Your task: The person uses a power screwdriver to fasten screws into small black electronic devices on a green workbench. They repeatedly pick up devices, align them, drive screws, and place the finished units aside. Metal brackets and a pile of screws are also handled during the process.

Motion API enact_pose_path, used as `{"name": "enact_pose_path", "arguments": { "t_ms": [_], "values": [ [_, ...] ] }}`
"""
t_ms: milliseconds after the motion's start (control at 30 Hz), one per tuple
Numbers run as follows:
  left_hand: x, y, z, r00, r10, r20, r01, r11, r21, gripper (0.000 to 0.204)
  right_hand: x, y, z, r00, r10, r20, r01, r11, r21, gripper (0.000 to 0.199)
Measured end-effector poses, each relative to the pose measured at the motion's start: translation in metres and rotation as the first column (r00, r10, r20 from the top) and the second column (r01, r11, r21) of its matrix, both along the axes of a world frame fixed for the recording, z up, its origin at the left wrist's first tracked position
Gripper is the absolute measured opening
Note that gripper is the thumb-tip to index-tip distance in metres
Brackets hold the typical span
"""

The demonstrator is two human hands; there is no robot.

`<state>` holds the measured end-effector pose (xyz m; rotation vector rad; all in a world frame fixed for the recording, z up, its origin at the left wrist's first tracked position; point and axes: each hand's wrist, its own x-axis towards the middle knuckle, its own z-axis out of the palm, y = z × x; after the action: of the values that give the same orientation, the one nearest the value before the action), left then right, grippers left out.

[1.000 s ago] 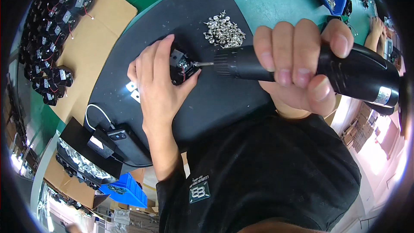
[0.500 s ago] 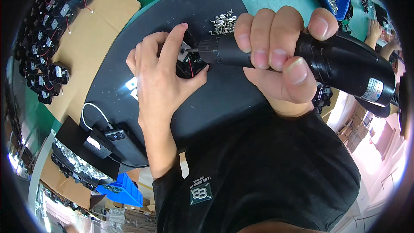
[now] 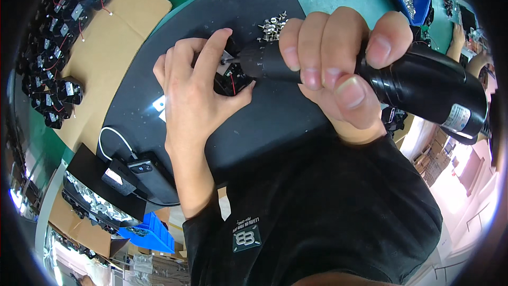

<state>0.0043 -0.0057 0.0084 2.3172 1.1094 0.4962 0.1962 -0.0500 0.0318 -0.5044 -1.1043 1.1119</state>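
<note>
My right hand is wrapped around a black electric screwdriver, held nearly level and pointing left. Its bit touches, or almost touches, a metal plate on a small black housing with a red wire. Around that housing curve the fingers of my left hand, the thumb on its near side and the index finger on its far side, pinning it to the black mat. Part of the housing is hidden by this hand. A pile of silver screws lies just beyond the screwdriver's front end.
Several black housings with red wires stand on cardboard at the left. A power bank with a white cable sits near the mat's lower left. Blue bins hold small metal parts. Another person's hand shows far right.
The screwdriver's front end now looks smeared, and my right hand's grip has shifted slightly left with it. My left hand stays on the housing.
</note>
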Motion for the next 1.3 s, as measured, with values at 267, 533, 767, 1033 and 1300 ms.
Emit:
{"name": "enact_pose_path", "arguments": {
  "t_ms": [267,533,767,1033,1300],
  "values": [
    [-0.002,0.002,-0.001,1.000,-0.014,0.025,0.015,0.999,-0.031,0.073,0.003,0.003,-0.008,1.000,0.012,-0.012,-0.011,0.997,0.076,0.040],
    [-0.003,0.003,0.001,1.000,-0.016,0.006,0.016,0.999,-0.039,0.073,0.002,-0.001,-0.001,0.999,-0.025,0.023,0.024,0.998,0.051,0.051],
    [-0.003,0.003,0.002,1.000,-0.017,0.000,0.017,0.999,-0.027,0.074,0.003,0.009,-0.013,0.992,0.090,-0.087,-0.071,0.976,0.207,0.050],
    [-0.003,0.003,0.002,1.000,-0.017,-0.006,0.017,1.000,-0.026,0.074,0.002,-0.005,-0.002,0.999,0.011,-0.031,-0.010,1.000,0.005,0.048],
    [-0.002,0.004,0.001,1.000,-0.019,0.016,0.020,0.999,-0.033,0.073,0.007,0.004,-0.003,0.998,0.060,0.012,-0.061,0.993,0.103,0.049]
  ]
}}
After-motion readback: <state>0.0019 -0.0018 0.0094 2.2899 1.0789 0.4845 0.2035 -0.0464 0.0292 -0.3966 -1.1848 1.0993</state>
